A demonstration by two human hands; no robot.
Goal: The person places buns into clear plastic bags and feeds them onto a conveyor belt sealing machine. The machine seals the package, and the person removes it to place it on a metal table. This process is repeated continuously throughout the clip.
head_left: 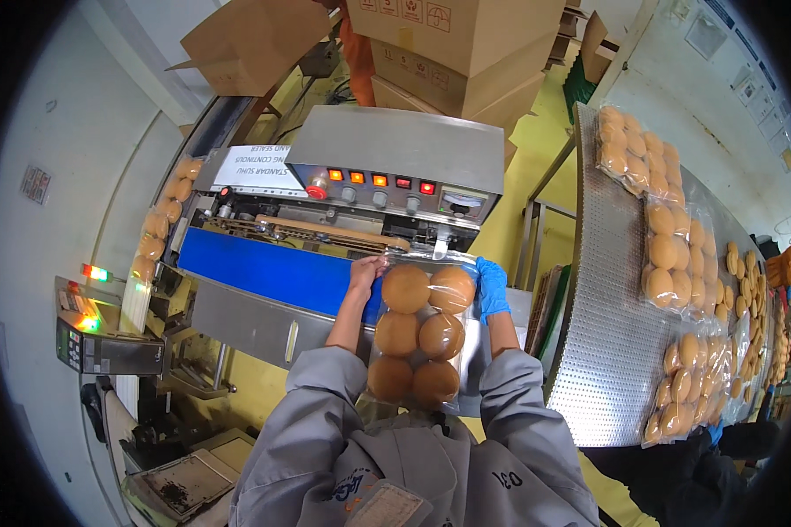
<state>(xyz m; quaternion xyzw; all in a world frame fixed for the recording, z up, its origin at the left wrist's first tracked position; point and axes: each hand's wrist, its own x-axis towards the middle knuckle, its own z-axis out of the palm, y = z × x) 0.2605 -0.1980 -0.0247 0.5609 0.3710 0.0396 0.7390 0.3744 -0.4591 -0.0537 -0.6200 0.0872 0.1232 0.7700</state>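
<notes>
A clear plastic bag of round brown buns (417, 335) lies in front of me, with several buns in pairs. My bare left hand (365, 274) pinches the bag's upper left corner. At the upper right corner, my right hand (492, 288) in a blue glove is closed on the plastic. The bag's open-looking top edge is stretched between both hands, right at the entry of a metal band sealer (395, 158). Under the sealer runs a blue conveyor belt (255, 268), and the bag overlaps its right end.
A perforated metal table (580, 351) on the right carries several bagged buns (677, 250) and loose ones. Cardboard boxes (457, 44) stand behind the sealer. More bagged buns (156, 228) lie on a line at left, near a small machine (105, 329). Another person's dark-clothed arm (677, 474) shows at lower right.
</notes>
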